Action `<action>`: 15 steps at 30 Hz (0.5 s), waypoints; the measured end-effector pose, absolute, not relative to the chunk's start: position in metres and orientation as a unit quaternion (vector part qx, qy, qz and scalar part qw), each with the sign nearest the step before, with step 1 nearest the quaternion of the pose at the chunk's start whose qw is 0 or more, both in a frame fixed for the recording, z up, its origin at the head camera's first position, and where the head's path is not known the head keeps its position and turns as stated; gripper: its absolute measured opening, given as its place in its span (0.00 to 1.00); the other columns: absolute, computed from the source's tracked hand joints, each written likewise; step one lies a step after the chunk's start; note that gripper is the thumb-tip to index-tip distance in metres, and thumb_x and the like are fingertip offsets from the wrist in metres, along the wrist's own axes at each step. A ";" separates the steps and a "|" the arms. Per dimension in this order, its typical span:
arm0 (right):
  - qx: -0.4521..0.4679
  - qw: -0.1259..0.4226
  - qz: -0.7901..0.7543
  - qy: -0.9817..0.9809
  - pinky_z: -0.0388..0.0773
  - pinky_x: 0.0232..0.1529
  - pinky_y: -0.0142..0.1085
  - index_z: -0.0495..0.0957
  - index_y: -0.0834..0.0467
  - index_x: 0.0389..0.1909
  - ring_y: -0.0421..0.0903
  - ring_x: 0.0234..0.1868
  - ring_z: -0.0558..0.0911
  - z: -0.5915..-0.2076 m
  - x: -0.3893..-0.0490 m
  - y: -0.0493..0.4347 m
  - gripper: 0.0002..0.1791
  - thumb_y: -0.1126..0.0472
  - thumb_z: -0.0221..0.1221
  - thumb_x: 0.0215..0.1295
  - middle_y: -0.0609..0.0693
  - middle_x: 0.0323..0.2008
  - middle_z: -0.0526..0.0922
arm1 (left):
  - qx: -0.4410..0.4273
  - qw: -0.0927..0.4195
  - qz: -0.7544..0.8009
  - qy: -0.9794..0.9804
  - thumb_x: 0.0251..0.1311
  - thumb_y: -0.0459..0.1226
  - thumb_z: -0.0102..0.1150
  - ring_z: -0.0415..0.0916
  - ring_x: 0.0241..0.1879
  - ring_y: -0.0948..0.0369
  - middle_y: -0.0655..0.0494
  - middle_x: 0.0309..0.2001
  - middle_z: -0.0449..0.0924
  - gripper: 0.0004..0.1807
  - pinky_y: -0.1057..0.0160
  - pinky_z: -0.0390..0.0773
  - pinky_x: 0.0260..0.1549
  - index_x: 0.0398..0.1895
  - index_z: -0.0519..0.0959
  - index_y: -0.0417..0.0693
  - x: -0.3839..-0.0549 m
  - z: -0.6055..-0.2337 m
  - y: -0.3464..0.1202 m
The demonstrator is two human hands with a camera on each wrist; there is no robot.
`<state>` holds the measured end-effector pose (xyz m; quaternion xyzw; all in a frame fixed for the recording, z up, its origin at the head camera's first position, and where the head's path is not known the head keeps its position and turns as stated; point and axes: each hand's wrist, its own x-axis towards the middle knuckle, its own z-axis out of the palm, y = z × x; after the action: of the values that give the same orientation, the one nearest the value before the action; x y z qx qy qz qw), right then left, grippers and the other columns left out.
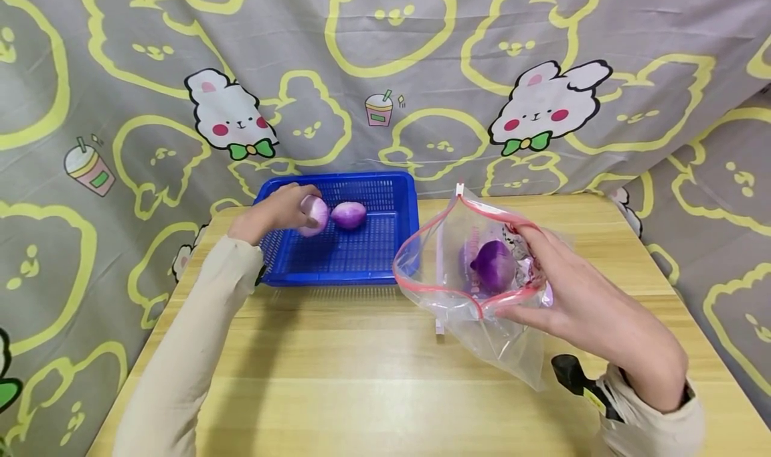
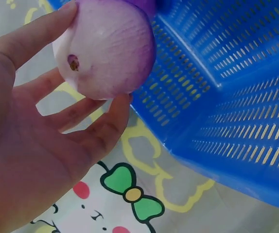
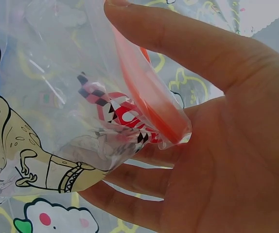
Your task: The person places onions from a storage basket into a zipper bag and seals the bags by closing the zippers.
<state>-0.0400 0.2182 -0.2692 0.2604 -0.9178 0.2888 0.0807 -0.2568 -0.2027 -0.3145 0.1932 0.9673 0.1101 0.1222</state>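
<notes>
My left hand [image 1: 282, 209] grips a pale purple onion [image 1: 314, 215] over the left part of a blue plastic basket [image 1: 343, 280]. In the left wrist view, the thumb and fingertips hold that onion [image 2: 108, 48] by its sides, and its brown root spot faces the camera. A second purple onion [image 1: 349, 215] lies in the basket, just right of the held one. On the right, my right hand [image 1: 569, 280] holds a clear zip bag [image 1: 442, 256] with a red-edged mouth spread wide. Inside the bag is a darker purple onion [image 1: 494, 266]. Cartoon prints [image 3: 47, 155] cover the bag's side.
The light wooden table [image 1: 337, 390] runs under the basket and the bag. A grey cartoon-print curtain [image 1: 421, 55] hangs right behind the basket and along both sides. A black strap-mounted device [image 1: 572, 375] sits at my right wrist, close to the bag's lower corner.
</notes>
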 end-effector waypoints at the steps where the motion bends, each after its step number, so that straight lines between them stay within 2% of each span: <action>1: 0.261 0.080 0.290 -0.917 0.63 0.54 0.21 0.54 0.38 0.75 0.39 0.58 0.69 -0.269 -0.040 0.218 0.55 0.46 0.76 0.49 0.39 0.64 0.66 | 0.196 0.121 0.109 0.967 0.56 0.41 0.71 0.69 0.54 0.45 0.40 0.53 0.76 0.31 0.43 0.71 0.54 0.62 0.74 0.41 -0.256 -0.314 -0.203; 10: 0.278 0.085 0.305 -0.907 0.60 0.58 0.19 0.55 0.41 0.75 0.41 0.62 0.68 -0.268 -0.041 0.219 0.55 0.47 0.77 0.49 0.40 0.67 0.65 | 0.197 0.112 0.119 0.967 0.57 0.40 0.70 0.68 0.55 0.44 0.37 0.56 0.73 0.31 0.42 0.72 0.53 0.64 0.72 0.41 -0.241 -0.315 -0.206; 15: 0.278 0.085 0.303 -0.907 0.59 0.59 0.18 0.55 0.42 0.75 0.41 0.62 0.67 -0.269 -0.040 0.219 0.55 0.48 0.77 0.49 0.40 0.67 0.65 | 0.211 0.086 0.135 0.964 0.56 0.40 0.71 0.68 0.55 0.43 0.36 0.57 0.71 0.32 0.41 0.72 0.52 0.64 0.73 0.41 -0.228 -0.315 -0.208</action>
<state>-0.0401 0.2194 -0.2691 0.2781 -0.9075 0.3032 0.0847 -0.2284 -0.2082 -0.3155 0.2114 0.9641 0.1354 0.0862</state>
